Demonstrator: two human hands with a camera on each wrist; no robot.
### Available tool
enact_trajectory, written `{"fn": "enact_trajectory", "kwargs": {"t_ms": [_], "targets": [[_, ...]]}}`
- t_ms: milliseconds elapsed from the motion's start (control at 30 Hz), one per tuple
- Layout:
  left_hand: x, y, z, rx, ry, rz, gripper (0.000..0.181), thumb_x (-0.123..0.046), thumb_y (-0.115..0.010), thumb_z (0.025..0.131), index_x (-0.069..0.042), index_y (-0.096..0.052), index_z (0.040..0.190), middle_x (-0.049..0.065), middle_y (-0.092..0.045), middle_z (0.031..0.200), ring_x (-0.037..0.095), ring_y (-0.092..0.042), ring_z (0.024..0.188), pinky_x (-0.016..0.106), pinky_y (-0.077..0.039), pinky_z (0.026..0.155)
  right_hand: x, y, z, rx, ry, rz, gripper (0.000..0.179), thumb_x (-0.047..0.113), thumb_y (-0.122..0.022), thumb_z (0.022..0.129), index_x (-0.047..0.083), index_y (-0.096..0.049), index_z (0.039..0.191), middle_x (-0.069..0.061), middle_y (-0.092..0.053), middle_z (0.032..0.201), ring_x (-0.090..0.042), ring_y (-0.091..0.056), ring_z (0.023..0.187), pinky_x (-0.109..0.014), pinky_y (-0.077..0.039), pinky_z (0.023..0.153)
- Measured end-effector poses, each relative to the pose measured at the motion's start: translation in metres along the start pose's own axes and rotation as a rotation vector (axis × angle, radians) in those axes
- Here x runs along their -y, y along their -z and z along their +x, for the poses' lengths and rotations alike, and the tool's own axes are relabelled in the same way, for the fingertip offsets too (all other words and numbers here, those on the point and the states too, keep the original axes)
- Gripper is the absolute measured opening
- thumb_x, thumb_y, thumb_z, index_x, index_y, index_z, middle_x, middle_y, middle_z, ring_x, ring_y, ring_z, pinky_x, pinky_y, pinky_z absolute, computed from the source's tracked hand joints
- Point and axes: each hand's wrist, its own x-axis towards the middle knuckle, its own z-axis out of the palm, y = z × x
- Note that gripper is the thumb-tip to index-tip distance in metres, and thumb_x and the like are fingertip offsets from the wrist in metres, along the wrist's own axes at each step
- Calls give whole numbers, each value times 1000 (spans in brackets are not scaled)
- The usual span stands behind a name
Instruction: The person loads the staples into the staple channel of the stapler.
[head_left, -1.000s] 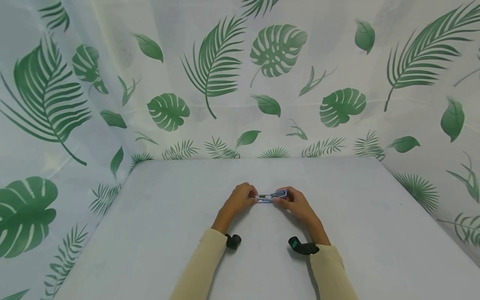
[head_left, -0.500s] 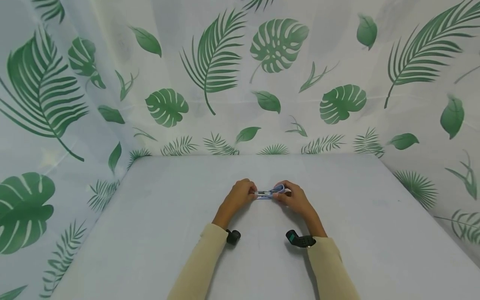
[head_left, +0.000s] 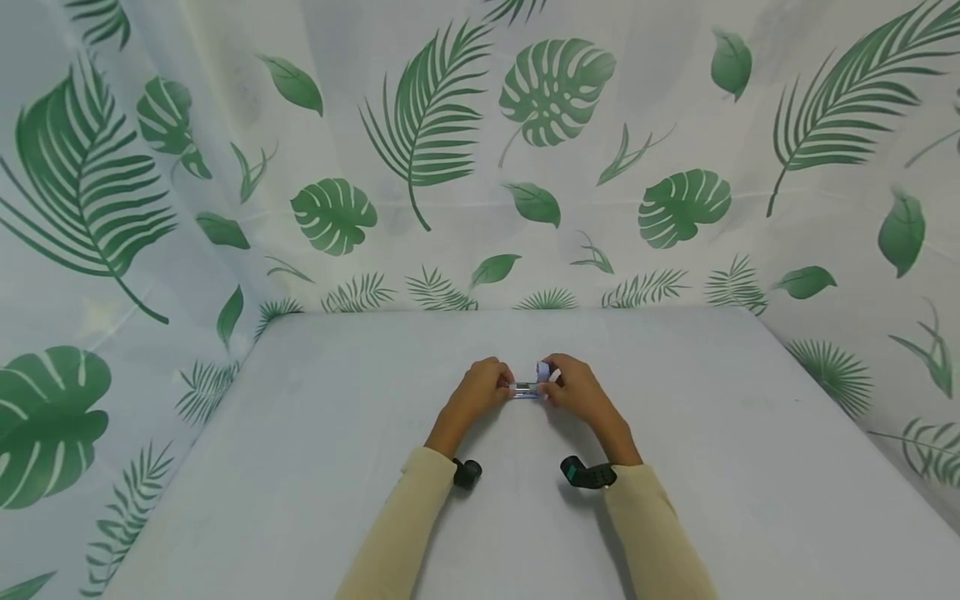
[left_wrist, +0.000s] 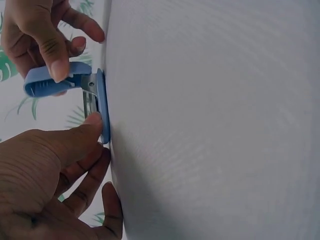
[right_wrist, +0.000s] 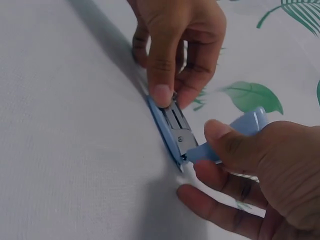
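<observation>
A small blue stapler [head_left: 525, 390] is held low over the white table, its top cover [left_wrist: 42, 86] swung up and away from the metal magazine [right_wrist: 176, 119]. My left hand [head_left: 480, 390] pinches the free end of the magazine and blue base [left_wrist: 104, 107] between thumb and fingers. On the other side, my right hand [head_left: 581, 387] grips the raised cover, its thumb [right_wrist: 219, 131] pressed along one face and the fingers behind. The hinge sits between the two hands. Part of the cover is hidden by the right hand's fingers.
The white table [head_left: 337, 400] stretches around both hands. Behind it and along the sides hangs a white cloth [head_left: 450, 242] printed with green leaves. A black wrist camera [head_left: 467, 475] is strapped to the left wrist, another black camera [head_left: 577, 473] to the right.
The cover has swung from leaning right to standing nearly upright. My right hand has shifted left and slightly up with it. My left hand keeps its hold on the magazine end.
</observation>
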Motion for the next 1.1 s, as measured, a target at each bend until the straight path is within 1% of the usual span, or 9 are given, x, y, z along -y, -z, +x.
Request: {"fn": "enact_trajectory", "kwargs": {"t_ms": [200, 333, 467, 567, 667, 733, 833, 933, 1100], "targets": [[4, -1, -1, -8, -3, -22, 11, -10, -75, 85, -6, -71, 94, 3, -62, 88, 11, -56, 78, 24, -47, 71, 1, -2, 1, 52, 7, 120, 33, 1, -69, 88, -5, -55, 116, -21, -62, 107, -17, -70, 67, -27, -56, 56], [5, 0, -2, -18, 11, -35, 11, -10, -76, 84, -7, -71, 93, 3, -62, 88, 11, -56, 78, 25, -48, 71, 4, -2, 6, 113, 6, 128, 31, 2, -69, 89, -4, -55, 116, -21, -60, 110, -17, -71, 65, -28, -57, 55], [5, 1, -3, -27, -10, -39, 12, -10, -77, 84, -6, -71, 93, 4, -62, 87, 12, -56, 77, 25, -47, 69, 10, -2, 11, 150, 57, 31, 25, 2, -71, 87, -5, -59, 108, -18, -58, 102, -17, -69, 66, -28, -55, 52], [4, 0, -3, -23, -16, -40, 15, -10, -77, 84, -4, -70, 96, 4, -62, 87, 11, -54, 75, 24, -45, 67, 12, -3, 14, 135, 139, -124, 20, 5, -75, 83, -2, -64, 99, -13, -59, 94, -17, -63, 73, -27, -53, 59], [3, -1, -4, -28, -5, -59, 18, -10, -77, 84, -2, -70, 98, 5, -62, 86, 11, -52, 74, 24, -44, 66, 11, -5, 15, 106, 158, -192, 20, 8, -79, 81, 1, -67, 95, -10, -60, 91, -16, -58, 76, -26, -51, 61], [4, -3, -5, -42, -5, -69, 18, -10, -77, 83, -2, -70, 98, 5, -62, 85, 10, -52, 73, 23, -44, 66, 8, -7, 14, 119, 105, -101, 20, 8, -77, 83, -1, -67, 99, -13, -61, 96, -15, -62, 72, -27, -53, 60], [7, -3, -5, -58, -25, -94, 19, -10, -78, 82, 0, -71, 97, 6, -63, 85, 10, -53, 74, 23, -45, 67, 2, -10, 10, 160, -33, 159, 25, 12, -68, 92, -3, -64, 112, -18, -61, 106, -16, -69, 66, -30, -57, 57], [11, -3, -6, -44, -34, -137, 24, -15, -78, 83, 0, -71, 101, 7, -66, 87, 13, -57, 78, 25, -47, 71, -6, -13, 6, 173, -176, 417, 34, 22, -58, 99, -4, -58, 122, -24, -66, 107, -22, -73, 68, -35, -59, 62], [14, 2, -6, -20, 19, -205, 37, -39, -63, 95, -6, -71, 109, 5, -70, 98, 17, -63, 90, 32, -51, 80, -14, -16, 3, 125, -265, 629, 46, 27, -56, 100, -8, -51, 130, -27, -69, 106, -24, -75, 79, -36, -59, 71]]}}
